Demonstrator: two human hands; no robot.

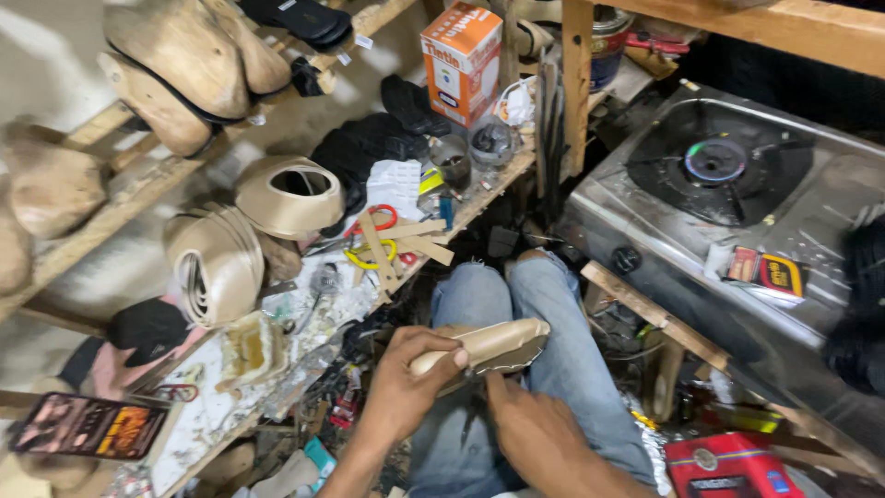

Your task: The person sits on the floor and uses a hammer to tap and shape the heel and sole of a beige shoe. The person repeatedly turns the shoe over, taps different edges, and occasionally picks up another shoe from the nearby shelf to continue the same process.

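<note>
My left hand (406, 383) grips a beige shoe upper stretched over a wooden last (489, 343), held above my lap in blue jeans (544, 304). My right hand (525, 415) is just below the shoe's underside, fingers curled against the loose lasting edge and a dark tool handle; what exactly it grips is hidden. The toe of the shoe points right.
A cluttered workbench (221, 415) on the left holds beige shoe uppers (217, 263), scissors (373, 231), leather strips and a glue container (249, 346). Wooden lasts (184, 65) sit on shelves above. A gas stove (719, 175) stands right, a red box (724, 466) below it.
</note>
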